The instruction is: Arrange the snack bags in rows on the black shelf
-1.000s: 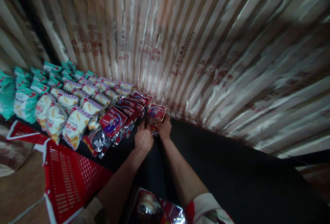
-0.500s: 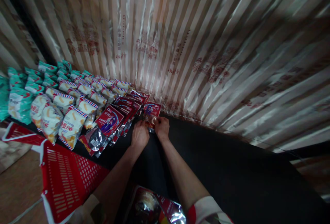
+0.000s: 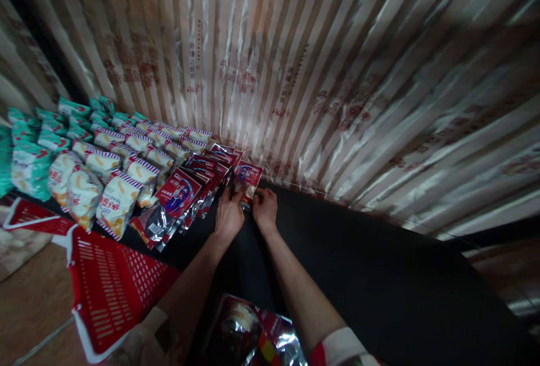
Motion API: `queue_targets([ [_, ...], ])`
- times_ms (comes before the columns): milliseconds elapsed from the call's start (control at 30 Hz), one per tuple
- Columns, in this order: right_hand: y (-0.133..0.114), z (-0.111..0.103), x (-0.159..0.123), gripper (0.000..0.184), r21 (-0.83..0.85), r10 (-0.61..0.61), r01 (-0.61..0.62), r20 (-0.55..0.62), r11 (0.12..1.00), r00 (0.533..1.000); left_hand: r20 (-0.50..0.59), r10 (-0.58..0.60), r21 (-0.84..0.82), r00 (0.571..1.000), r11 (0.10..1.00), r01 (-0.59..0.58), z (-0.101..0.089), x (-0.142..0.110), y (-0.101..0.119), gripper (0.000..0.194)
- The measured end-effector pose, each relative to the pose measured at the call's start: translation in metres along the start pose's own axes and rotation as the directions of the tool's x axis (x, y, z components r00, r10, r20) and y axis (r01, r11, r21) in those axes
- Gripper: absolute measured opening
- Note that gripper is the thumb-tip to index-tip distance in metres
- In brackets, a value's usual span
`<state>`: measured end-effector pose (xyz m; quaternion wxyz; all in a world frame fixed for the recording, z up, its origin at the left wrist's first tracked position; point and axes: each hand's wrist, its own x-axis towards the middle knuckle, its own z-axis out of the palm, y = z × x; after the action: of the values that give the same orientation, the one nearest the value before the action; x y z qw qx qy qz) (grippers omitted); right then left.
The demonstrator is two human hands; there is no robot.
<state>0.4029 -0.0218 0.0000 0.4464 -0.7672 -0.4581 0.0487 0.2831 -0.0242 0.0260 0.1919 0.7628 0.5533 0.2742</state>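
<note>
A small red snack packet (image 3: 248, 177) with a clear lower part and silver bottom edge lies on the black tabletop by the striped sheeting. My left hand (image 3: 230, 215) has its fingers curled at the packet's lower left edge. At its lower right edge is my right hand (image 3: 265, 209), thumb and fingers bent in against it. Just left of my left hand, similar red packets (image 3: 179, 191) overlap in rows, the nearest a larger one. Another red and silver packet (image 3: 276, 332) shows at the bottom, near my body, partly cut off.
White chip bags (image 3: 118, 200) with striped edges stand in rows on the left, green bags (image 3: 31, 169) beyond them. A red plastic basket (image 3: 112, 290) with a white rim is below the table's left edge. Striped sheeting (image 3: 337, 73) hangs behind the black tabletop (image 3: 358, 276).
My right fingers have shifted from the front of the packet to its right edge, uncovering more of it. My left hand has moved slightly up along its left side.
</note>
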Motion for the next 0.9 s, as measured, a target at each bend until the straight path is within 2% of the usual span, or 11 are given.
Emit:
queue_targets([
  [167, -0.005, -0.038, -0.04, 0.029, 0.015, -0.001, 0.0, 0.034, 1.0, 0.999, -0.058, 0.112, -0.007, 0.992, 0.994, -0.112, -0.007, -0.024, 0.007, 0.04],
  [300, -0.006, -0.077, -0.087, 0.029, 0.005, -0.018, 0.018, 0.043, 1.0, 0.999, 0.01, 0.232, -0.12, 0.973, 0.966, -0.229, -0.014, -0.059, 0.019, 0.036],
  [500, 0.002, -0.135, -0.169, 0.028, 0.049, -0.043, 0.042, 0.018, 0.998, 0.999, 0.075, 0.381, -0.304, 0.922, 0.889, -0.343, -0.03, -0.135, 0.023, 0.034],
  [567, 0.009, -0.153, -0.196, 0.028, 0.051, -0.006, 0.002, 0.071, 0.999, 0.997, 0.13, 0.439, -0.346, 0.889, 0.86, -0.374, -0.037, -0.164, 0.017, 0.033],
  [633, 0.018, -0.17, -0.223, 0.028, 0.018, 0.07, -0.074, 0.175, 0.997, 0.982, 0.2, 0.48, -0.376, 0.854, 0.843, -0.386, -0.044, -0.194, 0.007, 0.029],
  [700, 0.027, -0.186, -0.249, 0.028, -0.087, 0.173, -0.153, 0.305, 0.984, 0.936, 0.273, 0.487, -0.385, 0.83, 0.846, -0.37, -0.048, -0.223, -0.005, 0.028],
  [767, 0.035, -0.199, -0.27, 0.026, -0.269, 0.28, -0.171, 0.447, 0.948, 0.85, 0.389, 0.501, -0.362, 0.773, 0.855, -0.372, -0.049, -0.251, -0.016, 0.027],
  [833, 0.041, -0.207, -0.286, 0.027, -0.42, 0.354, -0.117, 0.547, 0.9, 0.758, 0.48, 0.505, -0.309, 0.717, 0.863, -0.401, -0.045, -0.273, -0.024, 0.031],
  [900, 0.045, -0.21, -0.294, 0.031, -0.498, 0.391, -0.059, 0.595, 0.865, 0.702, 0.538, 0.489, -0.258, 0.687, 0.871, -0.417, -0.039, -0.289, -0.03, 0.035],
])
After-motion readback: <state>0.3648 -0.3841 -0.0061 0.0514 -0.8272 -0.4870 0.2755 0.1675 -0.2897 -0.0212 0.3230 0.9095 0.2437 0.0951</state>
